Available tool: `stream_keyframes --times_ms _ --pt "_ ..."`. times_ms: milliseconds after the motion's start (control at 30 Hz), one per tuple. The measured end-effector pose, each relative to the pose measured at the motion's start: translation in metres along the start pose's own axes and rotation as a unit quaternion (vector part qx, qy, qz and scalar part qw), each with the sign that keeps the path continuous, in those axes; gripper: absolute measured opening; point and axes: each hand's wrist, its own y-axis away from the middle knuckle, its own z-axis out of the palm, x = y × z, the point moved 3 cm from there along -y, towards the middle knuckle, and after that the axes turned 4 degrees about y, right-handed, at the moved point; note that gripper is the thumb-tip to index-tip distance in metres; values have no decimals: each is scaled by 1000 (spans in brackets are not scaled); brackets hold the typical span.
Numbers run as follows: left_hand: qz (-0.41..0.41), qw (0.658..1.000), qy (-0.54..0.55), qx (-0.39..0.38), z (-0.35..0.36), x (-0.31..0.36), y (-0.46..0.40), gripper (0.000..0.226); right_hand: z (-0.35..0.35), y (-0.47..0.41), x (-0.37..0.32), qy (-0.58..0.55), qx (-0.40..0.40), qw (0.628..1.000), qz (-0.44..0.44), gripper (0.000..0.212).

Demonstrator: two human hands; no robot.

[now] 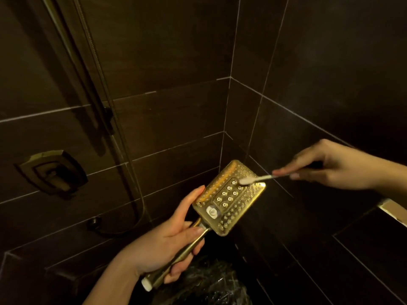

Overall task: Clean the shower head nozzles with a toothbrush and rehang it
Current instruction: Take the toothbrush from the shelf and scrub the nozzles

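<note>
Presently listed, from left to right:

Item 1: wall control plate (pixel 51 172), brass-toned, squarish, mounted on the dark tiled wall (pixel 167 62) at the left; its knob is dimly lit and its detail cannot be told

Item 2: riser rail (pixel 97 84), running down the wall from the upper left, with a hose (pixel 134 190) hung beside it and looped low near the wall

Item 3: left hand (pixel 169 243), curled round the handle of the shower head, thumb laid up along the head's left edge, fingers wrapped about the stem

Item 4: shower head (pixel 229 197), gold-toned, rectangular, held face up and tilted in the lower middle of the view, in front of the tiled corner; rows of small nozzles are seen across its face, with a raised inner panel of larger ringed nozzles and a white button near the handle end; the handle's white end cap is seen below the left hand

Item 5: toothbrush (pixel 253 179), pale, its bristle head laid on the upper part of the nozzle face, near the far right corner

Item 6: right hand (pixel 330 168), reaching in from the right, the toothbrush handle pinched between thumb and fingers

Item 7: pale ledge edge (pixel 392 209), seen at the far right below the right forearm
</note>
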Motion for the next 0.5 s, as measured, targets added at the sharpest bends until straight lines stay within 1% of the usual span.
stream_keyframes --times_ms 67,167,200,300,333,400,433,500 --pt "-3 1000 -10 3 0 -2 -1 71 -2 2 2 8 -20 1000 15 38" --pt "-11 1000 -16 -1 4 -3 -4 71 -5 -8 -1 48 19 999 11 44" --pt "-14 1000 -17 -3 5 -4 -4 70 -4 -11 -1 49 19 999 9 44" --pt "-16 1000 -17 -8 4 -7 -4 69 2 -10 -3 30 -29 999 13 37" --pt "-17 1000 -12 -8 3 -9 -3 68 4 -10 -3 29 -25 999 15 36" --pt "-15 1000 -5 -1 2 -12 -4 69 2 -10 2 41 24 999 22 39" --pt "-15 1000 -5 2 1 -13 -5 69 2 -10 6 42 34 998 31 40" --pt "-20 1000 -4 -3 1 -17 -5 68 5 -9 10 14 -3 999 46 37"
